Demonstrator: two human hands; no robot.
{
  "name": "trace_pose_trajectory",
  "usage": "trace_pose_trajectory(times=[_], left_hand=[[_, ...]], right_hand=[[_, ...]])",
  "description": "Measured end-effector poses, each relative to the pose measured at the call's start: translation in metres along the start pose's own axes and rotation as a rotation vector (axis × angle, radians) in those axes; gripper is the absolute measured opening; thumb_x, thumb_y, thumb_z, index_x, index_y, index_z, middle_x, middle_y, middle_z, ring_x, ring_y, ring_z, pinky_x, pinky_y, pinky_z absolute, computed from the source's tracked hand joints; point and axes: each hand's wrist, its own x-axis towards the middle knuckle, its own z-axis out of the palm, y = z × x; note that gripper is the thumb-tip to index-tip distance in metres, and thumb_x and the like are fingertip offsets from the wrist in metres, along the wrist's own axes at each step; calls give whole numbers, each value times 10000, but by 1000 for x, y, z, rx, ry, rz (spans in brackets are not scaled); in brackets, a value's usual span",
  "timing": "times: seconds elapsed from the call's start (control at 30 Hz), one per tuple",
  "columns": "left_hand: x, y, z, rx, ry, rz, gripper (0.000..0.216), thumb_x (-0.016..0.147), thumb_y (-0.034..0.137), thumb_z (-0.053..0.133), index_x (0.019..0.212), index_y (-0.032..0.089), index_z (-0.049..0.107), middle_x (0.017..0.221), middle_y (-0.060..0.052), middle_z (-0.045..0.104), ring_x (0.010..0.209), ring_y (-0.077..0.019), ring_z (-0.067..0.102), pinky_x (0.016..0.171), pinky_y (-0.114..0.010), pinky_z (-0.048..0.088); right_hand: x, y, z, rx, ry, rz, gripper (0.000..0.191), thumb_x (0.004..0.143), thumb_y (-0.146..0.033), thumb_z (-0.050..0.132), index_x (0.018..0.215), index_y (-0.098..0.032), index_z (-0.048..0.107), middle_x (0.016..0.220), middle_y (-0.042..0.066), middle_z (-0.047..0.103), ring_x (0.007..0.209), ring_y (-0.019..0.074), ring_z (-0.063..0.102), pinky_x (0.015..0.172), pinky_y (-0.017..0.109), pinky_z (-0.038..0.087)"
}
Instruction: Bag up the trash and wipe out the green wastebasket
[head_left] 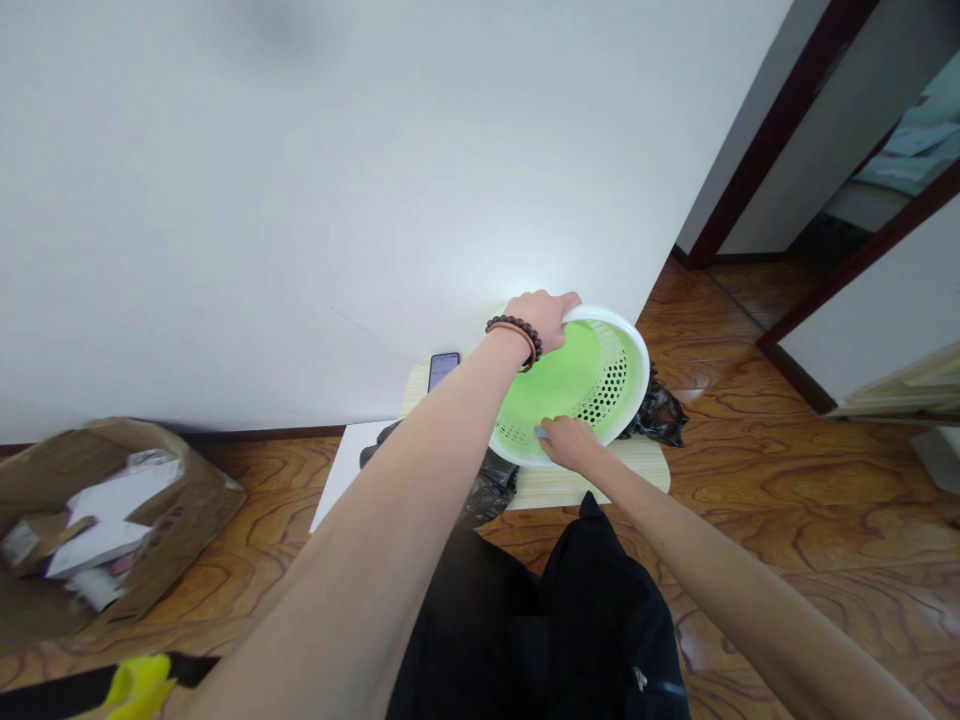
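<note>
A round white basket with a green perforated inner strainer (pixel 592 380) rests tilted on a small light wooden table (pixel 645 460). My left hand (pixel 541 315), with a bead bracelet on the wrist, grips the far white rim of the basket, fingers curled over it. My right hand (pixel 571 443) is closed at the near rim and pinches a small grey thing that I cannot make out.
A dark phone (pixel 442 368) lies on the table's left part by the white wall. Black plastic bags (pixel 660 412) sit beside and under the basket. An open cardboard box (pixel 97 520) with papers stands on the wooden floor at left. A doorway opens at right.
</note>
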Motion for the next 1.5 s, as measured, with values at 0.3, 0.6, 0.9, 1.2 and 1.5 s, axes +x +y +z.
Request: trace_pose_trajectory(times=[0.3,0.6,0.9,1.2,1.5], left_hand=[[1,1,0,-34,-8,-8,397,793,284,422,1187,292,472,931,-85,627,841,-248,596,693,-343,438],[0,3,-2,-46,-22,-11,400,798,290,422,1196,292,466,958,-79,623,862,-236,587,716,-334,434],[-3,-2,-4,-45,-38,-19,398,804,306,423,1199,311,467,967,-73,629,872,-238,585,739,-338,429],[-2,1,-4,-67,-37,-22,413,809,309,421,1220,316,453,1008,-76,621,903,-245,581,766,-346,427],[-3,2,-6,-70,-47,-24,379,821,324,413,1196,302,462,988,-74,617,874,-228,578,740,-329,430]], right_hand=[[13,21,9,149,-7,188,321,872,-303,384,990,-129,625,968,150,616,918,240,581,770,314,418],[19,16,11,209,-69,316,350,822,-279,498,1123,-101,514,1084,161,538,973,244,555,803,322,412],[12,9,9,85,48,218,240,819,-206,446,1024,-133,546,1134,172,501,1079,281,464,793,348,410],[12,18,13,215,45,337,444,831,-352,480,1201,-145,348,990,128,579,882,245,555,690,320,397],[2,21,11,-115,181,-29,273,859,-126,351,1017,-169,569,1042,125,529,990,243,440,835,347,329]])
